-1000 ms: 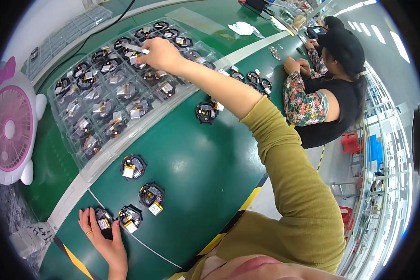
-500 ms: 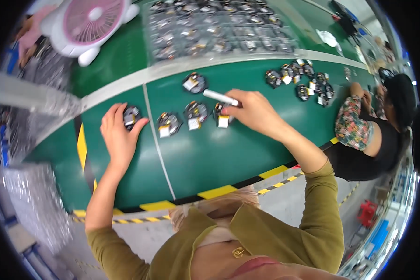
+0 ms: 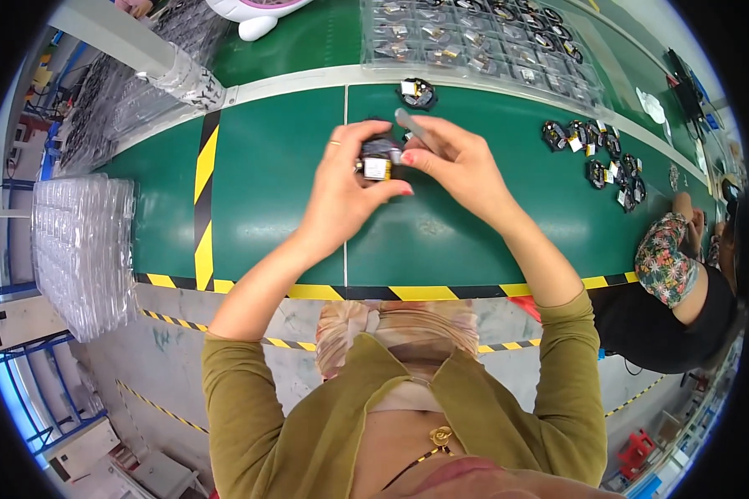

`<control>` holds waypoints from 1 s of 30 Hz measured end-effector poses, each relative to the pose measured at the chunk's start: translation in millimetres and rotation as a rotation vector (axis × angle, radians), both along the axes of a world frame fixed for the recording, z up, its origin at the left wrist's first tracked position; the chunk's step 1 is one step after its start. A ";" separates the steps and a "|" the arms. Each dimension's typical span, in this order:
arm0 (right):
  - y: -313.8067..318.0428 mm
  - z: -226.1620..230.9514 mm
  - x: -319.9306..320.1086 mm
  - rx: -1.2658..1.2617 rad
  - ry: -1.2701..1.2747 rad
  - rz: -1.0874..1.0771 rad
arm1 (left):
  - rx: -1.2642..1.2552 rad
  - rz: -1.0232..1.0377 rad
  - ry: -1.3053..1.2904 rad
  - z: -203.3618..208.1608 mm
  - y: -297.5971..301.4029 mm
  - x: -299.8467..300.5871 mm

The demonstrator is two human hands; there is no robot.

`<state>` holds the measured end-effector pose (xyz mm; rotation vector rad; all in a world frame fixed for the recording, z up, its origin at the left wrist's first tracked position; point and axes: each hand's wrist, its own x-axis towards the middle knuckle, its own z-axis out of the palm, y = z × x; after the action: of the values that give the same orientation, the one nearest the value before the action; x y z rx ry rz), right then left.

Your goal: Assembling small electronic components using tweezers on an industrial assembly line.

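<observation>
My left hand curves round a round black electronic module with a white-labelled battery pouch, its thumb stretched along the near side. My right hand is closed on a pale grey pen-like tool that slants up and left. Its fingertips meet the right side of the module. Further modules in the cluster between the hands are partly hidden by my fingers. Just beyond the hands, a single black module lies on the green table.
Several loose modules lie to the right, close to a seated co-worker. A clear tray of modules stands behind a pale rail. Stacked clear plastic trays are at left, near a grey post. Striped tape marks the table's front edge.
The view has shifted left. My left hand has moved right from the lone module's spot to meet my right hand. The spread modules in the row are now gathered between my hands.
</observation>
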<state>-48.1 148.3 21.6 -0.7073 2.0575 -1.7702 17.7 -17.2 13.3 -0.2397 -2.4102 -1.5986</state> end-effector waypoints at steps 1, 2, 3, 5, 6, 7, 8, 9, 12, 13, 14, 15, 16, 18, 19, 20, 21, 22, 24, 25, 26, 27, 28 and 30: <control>0.2 -9.0 0.7 -0.141 -0.067 0.019 | 0.039 -0.036 -0.002 0.6 6.1 -4.5; -4.5 -12.0 4.3 -0.288 -0.048 -0.087 | 0.071 -0.063 -0.006 1.7 8.0 -8.3; -3.3 -16.8 5.3 -0.289 -0.047 -0.082 | 0.304 -0.098 -0.060 -0.8 9.6 -11.6; 2.9 -23.1 7.2 -0.190 0.264 -0.273 | 0.709 -0.141 -0.255 5.3 10.6 -12.6; 6.5 -20.8 11.7 -0.112 0.413 -0.327 | 0.805 -0.120 -0.340 7.1 11.6 -13.9; 7.1 -22.2 13.2 -0.111 0.412 -0.324 | 0.808 -0.117 -0.340 6.1 11.8 -15.0; 6.9 -23.3 13.7 -0.126 0.554 -0.347 | 0.796 -0.118 -0.365 5.2 12.0 -16.3; 5.9 -23.2 14.0 -0.142 0.696 -0.369 | 0.784 -0.117 -0.390 4.6 12.1 -17.2; 3.7 -13.8 16.7 -0.135 0.557 -0.282 | -0.019 -0.047 0.042 10.9 8.8 -10.1; 3.5 -12.1 16.5 -0.078 0.479 -0.201 | -0.101 -0.054 0.138 1.8 7.2 -10.1; 2.6 -16.1 15.3 -0.025 0.550 -0.205 | -0.096 -0.056 0.135 2.0 10.5 -9.6; 2.5 -20.2 16.3 -0.020 0.548 -0.206 | -0.014 -0.008 0.115 3.8 16.6 -8.1; 3.0 -24.0 18.5 -0.039 0.314 -0.256 | 0.067 0.038 0.095 4.2 19.9 -7.5; -7.3 -15.2 26.8 -0.260 -0.112 -0.298 | 0.278 0.000 -0.090 -1.7 12.1 -4.8; -8.5 -16.1 27.6 -0.261 -0.116 -0.294 | 0.357 -0.028 -0.251 -3.1 6.1 -3.7; -8.9 -16.1 27.3 -0.230 -0.106 -0.284 | 0.438 -0.061 -0.409 -5.0 2.7 -5.0; -9.5 -16.2 27.1 -0.200 -0.096 -0.275 | 0.384 -0.063 -0.245 -8.9 1.8 -7.8; -10.7 -17.0 25.7 -0.175 0.028 -0.300 | 0.383 -0.061 -0.245 -10.0 0.2 -7.0; -5.5 -23.6 22.7 -0.150 0.003 -0.241 | -0.032 -0.007 0.019 -5.9 0.8 -6.0; -3.4 -25.8 22.0 -0.128 -0.022 -0.178 | -0.076 0.019 0.048 -2.8 4.7 -4.9; -4.9 -21.3 23.8 -0.130 -0.023 -0.175 | -0.079 0.022 0.048 -4.7 6.7 -4.7; -6.5 -12.9 27.2 -0.148 -0.097 -0.169 | 0.084 0.085 0.018 -8.3 8.5 -4.8; -8.1 -8.5 29.0 -0.165 -0.172 -0.162 | 0.247 0.148 -0.012 -10.2 8.7 -4.4; -1.3 -18.4 24.9 -0.139 -0.195 -0.155 | 0.143 0.161 0.005 -7.5 9.7 -3.0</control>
<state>-23.2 147.0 3.2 -0.4015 1.9187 -1.9967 14.7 -7.5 5.9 -0.0230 -2.2351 -1.6837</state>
